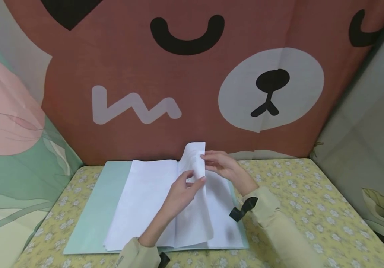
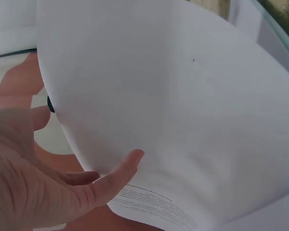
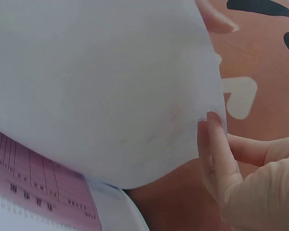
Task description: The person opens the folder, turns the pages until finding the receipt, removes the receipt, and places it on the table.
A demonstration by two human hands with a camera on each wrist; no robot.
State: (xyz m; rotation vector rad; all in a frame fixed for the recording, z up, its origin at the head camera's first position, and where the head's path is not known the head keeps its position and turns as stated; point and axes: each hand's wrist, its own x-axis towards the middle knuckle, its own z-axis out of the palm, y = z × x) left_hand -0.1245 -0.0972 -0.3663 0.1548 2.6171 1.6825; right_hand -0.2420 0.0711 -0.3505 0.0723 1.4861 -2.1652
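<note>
A raised white page point(image 1: 196, 208) curves up from an open stack of white sheets point(image 1: 148, 201) lying in a pale green folder point(image 1: 92, 208). My right hand point(image 1: 223, 165) pinches the page's outer edge near its top corner, with fingers on one face and the thumb on the other, as the right wrist view shows point(image 3: 255, 168). Lower on the same page is my left hand point(image 1: 181, 193), thumb and fingers spread. One fingertip touches the paper in the left wrist view point(image 2: 135, 156). Small printed lines point(image 2: 151, 202) show near the page's end.
Under the folder lies a yellow flowered tablecloth point(image 1: 299, 208). A pinkish printed sheet point(image 3: 43, 178) shows below the raised page. Behind the table hangs a brown bear-print cloth point(image 1: 195, 74), with printed fabric point(image 1: 362, 149) at the right side.
</note>
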